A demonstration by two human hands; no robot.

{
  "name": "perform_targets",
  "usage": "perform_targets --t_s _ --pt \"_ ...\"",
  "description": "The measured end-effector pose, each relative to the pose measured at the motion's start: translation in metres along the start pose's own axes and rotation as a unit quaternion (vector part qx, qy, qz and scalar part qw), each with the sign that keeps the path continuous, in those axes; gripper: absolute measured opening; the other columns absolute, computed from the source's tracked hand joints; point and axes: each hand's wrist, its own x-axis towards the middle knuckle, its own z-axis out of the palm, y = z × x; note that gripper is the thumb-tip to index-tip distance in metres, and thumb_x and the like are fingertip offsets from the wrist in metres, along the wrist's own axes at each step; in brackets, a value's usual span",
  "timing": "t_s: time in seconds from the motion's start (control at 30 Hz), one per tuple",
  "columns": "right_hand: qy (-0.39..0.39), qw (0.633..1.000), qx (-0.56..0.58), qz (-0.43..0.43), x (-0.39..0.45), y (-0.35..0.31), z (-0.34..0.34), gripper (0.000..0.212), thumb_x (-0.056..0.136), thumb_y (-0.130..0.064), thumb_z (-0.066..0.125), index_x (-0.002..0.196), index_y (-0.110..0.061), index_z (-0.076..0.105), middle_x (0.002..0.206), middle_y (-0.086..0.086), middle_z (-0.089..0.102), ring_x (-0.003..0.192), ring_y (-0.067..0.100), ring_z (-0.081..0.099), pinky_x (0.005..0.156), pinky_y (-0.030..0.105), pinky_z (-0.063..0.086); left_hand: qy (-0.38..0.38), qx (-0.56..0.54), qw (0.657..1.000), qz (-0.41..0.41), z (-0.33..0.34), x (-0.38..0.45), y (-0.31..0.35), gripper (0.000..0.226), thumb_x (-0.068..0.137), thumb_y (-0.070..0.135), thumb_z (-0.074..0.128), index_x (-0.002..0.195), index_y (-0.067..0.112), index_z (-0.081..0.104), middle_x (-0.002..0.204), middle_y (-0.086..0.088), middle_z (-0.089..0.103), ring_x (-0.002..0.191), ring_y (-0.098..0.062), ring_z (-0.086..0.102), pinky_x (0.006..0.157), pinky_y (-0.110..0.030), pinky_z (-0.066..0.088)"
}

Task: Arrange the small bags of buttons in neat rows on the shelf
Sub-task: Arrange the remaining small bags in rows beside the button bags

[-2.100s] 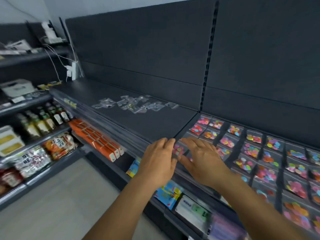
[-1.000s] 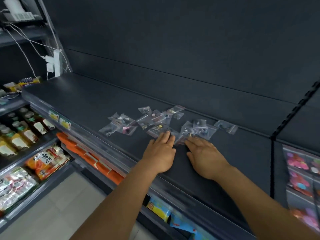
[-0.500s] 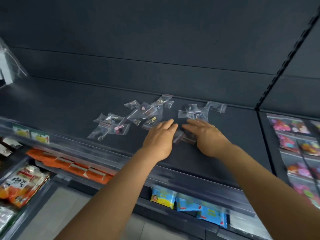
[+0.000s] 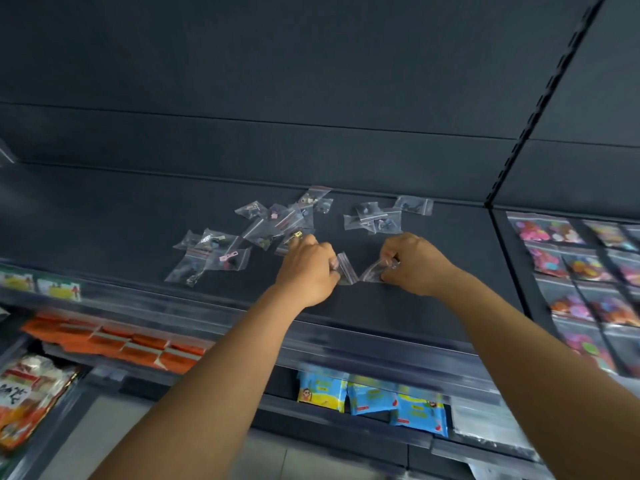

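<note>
now both hands pinch one clear bag each: left hand (image 4: 309,266) w/ left bag (image 4: 346,268), right hand (image 4: 414,263) w/ right bag (image 4: 372,271), above the shelf (image 4: 104,216). lay flat, edges square; loose pile (image 4: 263,230) nxt.

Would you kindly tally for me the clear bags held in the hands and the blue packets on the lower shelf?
Clear bags held: 2, one pinched by the left hand, one by the right hand.
Blue packets in view: 3.
Total: 5.
</note>
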Motion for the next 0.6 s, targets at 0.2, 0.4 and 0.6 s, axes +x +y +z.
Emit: perform_targets --t_s 0.2,0.4,0.6 --pt "0.105 0.970 0.203 0.078 -0.029 0.006 -0.008 0.015 0.076 -0.012 0.069 0.089 -0.016 0.061 0.080 -0.003 0.061 0.058 0.009 0.050 0.045 0.018 0.038 0.026 -0.201 0.979 -0.026 0.000 -0.003 0.027 0.010 0.084 0.016 0.065 0.087 0.019 0.056 0.079 0.010 0.057 0.074 -0.013 0.057 0.067 -0.027 0.048" --pt "0.201 0.896 0.377 0.121 -0.068 0.034 -0.033 0.006 0.080 -0.014 0.068 0.078 -0.019 0.069 0.063 -0.001 0.066 0.059 0.018 0.051 0.058 0.033 0.046 0.016 -0.321 0.947 0.007 0.009 -0.002 0.088 0.010 0.082 0.019 0.066 0.078 0.012 0.061 0.071 0.003 0.061 0.064 -0.017 0.056 0.062 -0.029 0.047" --pt "0.288 0.856 0.403 0.145 -0.117 0.090 -0.068 0.007 0.082 -0.013 0.068 0.080 -0.020 0.068 0.064 -0.002 0.066 0.066 0.021 0.060 0.065 0.032 0.052 -0.033 -0.417 0.907 0.043 0.026 -0.006 0.180 0.006 0.088 0.015 0.062 0.089 0.011 0.059 0.077 -0.002 0.069 0.067 -0.021 0.062 0.066 -0.039 0.056"
